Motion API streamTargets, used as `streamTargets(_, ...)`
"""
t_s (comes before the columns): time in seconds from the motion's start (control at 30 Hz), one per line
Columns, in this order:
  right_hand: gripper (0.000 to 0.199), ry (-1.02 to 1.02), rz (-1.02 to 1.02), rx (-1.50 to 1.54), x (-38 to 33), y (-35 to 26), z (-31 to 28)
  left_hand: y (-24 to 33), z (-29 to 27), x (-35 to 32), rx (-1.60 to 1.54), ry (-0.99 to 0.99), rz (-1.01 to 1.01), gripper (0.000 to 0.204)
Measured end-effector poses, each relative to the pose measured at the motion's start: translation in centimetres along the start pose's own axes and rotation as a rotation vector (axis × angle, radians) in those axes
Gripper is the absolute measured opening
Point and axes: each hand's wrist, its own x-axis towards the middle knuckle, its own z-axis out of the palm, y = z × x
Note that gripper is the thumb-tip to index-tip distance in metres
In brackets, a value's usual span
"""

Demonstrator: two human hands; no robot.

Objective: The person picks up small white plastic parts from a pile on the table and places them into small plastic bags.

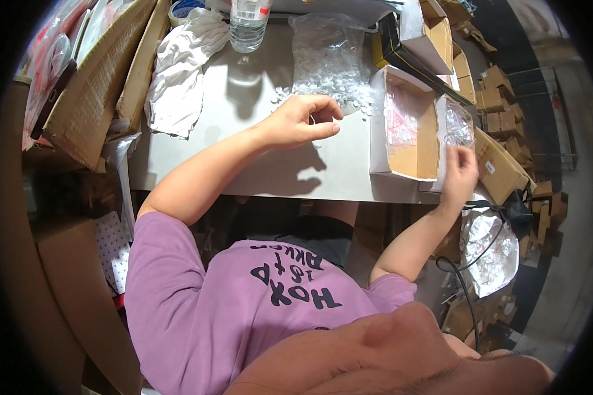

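My left hand [304,122] hovers over the table, just in front of a scatter of small white plastic pieces [339,89]. Its fingers are curved, with a gap between thumb and forefinger, and nothing shows between them. A clear plastic bag [326,39] lies behind the pieces, with more of them at its mouth. My right hand [461,170], blurred, is at the near end of a narrow white box [433,187] with clear bags [457,125] in it; whether it grips anything is unclear. Beside that, a wider open box [412,162] contains clear bags with red marks [400,115].
A water bottle [248,26] and a crumpled white cloth [181,79] are toward the back left of the table [244,172]. Cardboard [102,79] walls off the left. More boxes [428,39] are stacked at the back right. A white sack [491,250] and black cable [464,283] lie below right.
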Motion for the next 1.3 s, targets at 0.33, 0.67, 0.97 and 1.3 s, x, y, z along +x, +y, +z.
streamTargets(0.33,0.027,-0.772,-0.184,-0.52,2.2,3.1,7.9,0.0,0.0,0.0,0.012,-0.007,-0.01,0.024)
streamTargets(0.67,0.016,-0.459,0.013,-0.214,1.9,3.3,5.9,-0.1,-0.1,-0.1,0.068,-0.001,-0.034,0.023)
streamTargets(0.97,0.031,-0.273,-0.064,-0.347,-0.2,-2.6,5.5,0.8,-0.2,-0.1,0.166,-0.011,-0.074,0.027)
streamTargets(1.3,0.02,-0.452,-0.202,0.373,-5.4,-7.2,11.4,-0.1,0.1,-0.1,-0.302,0.056,-0.033,0.02)
